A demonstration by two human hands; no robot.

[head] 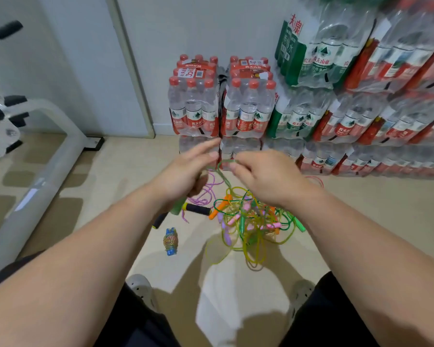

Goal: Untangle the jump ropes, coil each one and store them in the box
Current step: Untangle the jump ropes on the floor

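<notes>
Fingers (pixel 233 169) of both hands pinching a green rope (pixel 223 171), its strand near-vertical toward the floor tangle (pixel 251 221).

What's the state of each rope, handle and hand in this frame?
left hand: raised, gripping a light green handle
right hand: raised, pinching the green rope
green rope: lifted, strung between both hands
rope pile: tangled on the floor
blue-handled rope: coiled, lying apart from the pile
black foam handles: on the floor
purple rope: loose, uncoiled
box: not in view
</notes>
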